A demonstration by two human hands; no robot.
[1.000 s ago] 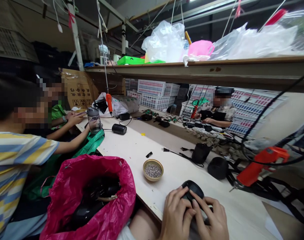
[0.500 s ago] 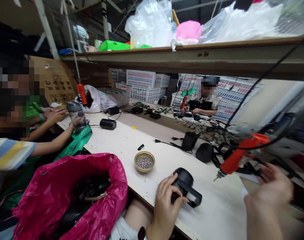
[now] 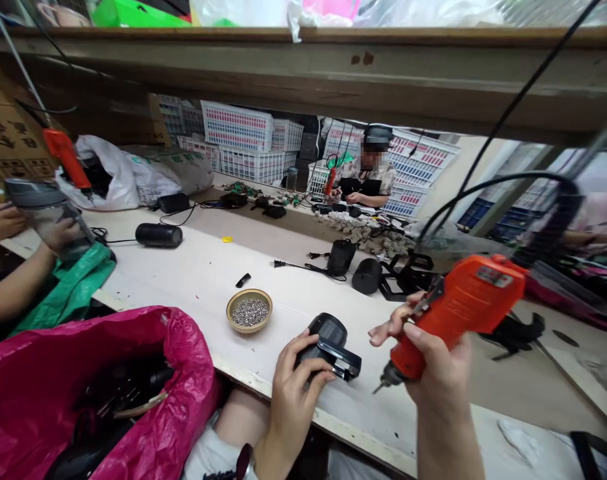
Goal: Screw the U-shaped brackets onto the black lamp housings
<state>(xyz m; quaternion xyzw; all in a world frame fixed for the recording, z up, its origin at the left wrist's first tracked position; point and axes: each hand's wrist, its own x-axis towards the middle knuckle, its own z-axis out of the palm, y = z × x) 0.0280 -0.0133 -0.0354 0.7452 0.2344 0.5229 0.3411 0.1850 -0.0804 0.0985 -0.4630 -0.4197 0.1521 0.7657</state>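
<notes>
Since half a second ago the right hand [image 3: 436, 363] has closed round the orange electric screwdriver [image 3: 458, 303] and brought it in from the far right, so its bit tip now hangs just right of the black plastic housing [image 3: 329, 347], close but not touching. At the near table edge the left hand [image 3: 296, 387] keeps its grip on that housing, thumb over the near side and fingers wrapped behind, pressing it down on the pale tabletop [image 3: 303, 293]. By its look the housing is a stiff, light moulded shell with a smooth rounded top that could slip, so a hold low on its flat sides, as here, seems the safest. I judge the screwdriver heavier and nose-down, its body fat enough for a full fist, with the black cable [image 3: 503, 180] tugging upward from its rear. Just beyond the left hand, slightly to its left, stands a small bowl of screws [image 3: 249, 311]. Left of that hand a pink plastic bag [image 3: 133, 373] gapes with dark parts inside. Farther off, beyond both hands, two black cylinders [image 3: 356, 267] sit with a plug lead, and at the far end a co-worker [image 3: 368, 177] sits before white crates.
</notes>
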